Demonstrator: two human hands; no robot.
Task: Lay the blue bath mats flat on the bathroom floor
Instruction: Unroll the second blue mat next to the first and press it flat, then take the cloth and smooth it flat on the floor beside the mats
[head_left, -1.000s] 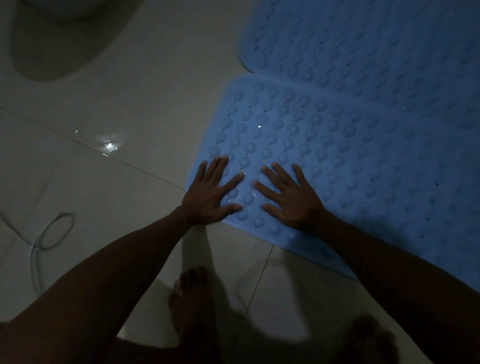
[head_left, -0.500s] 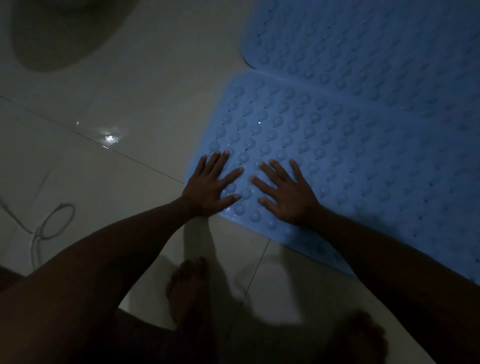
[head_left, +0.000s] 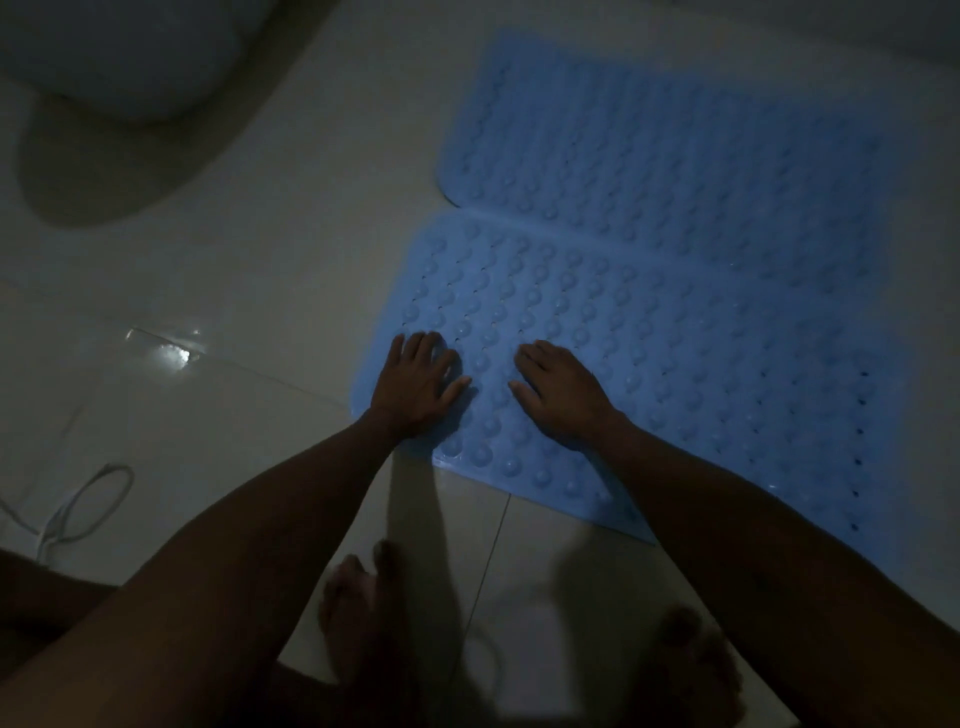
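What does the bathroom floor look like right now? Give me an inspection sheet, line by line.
Surface: pale glossy tiled floor, with a bright glare spot; dim light.
Job's things: near blue mat lies flat, bumpy side up; far blue mat lies flat beyond it, and their edges meet.
Clutter: nothing seen.
Grippers: left hand and right hand lie palm-down on the near mat's corner, fingers spread, gripping nothing.
Cables: a white looped cord lies on the floor at left, apart from the mats.
Surroundings: a rounded white fixture at upper left; bare feet below the arms.

Dim, murky picture; glare spot on floor tile (head_left: 171, 358), feet blurred.
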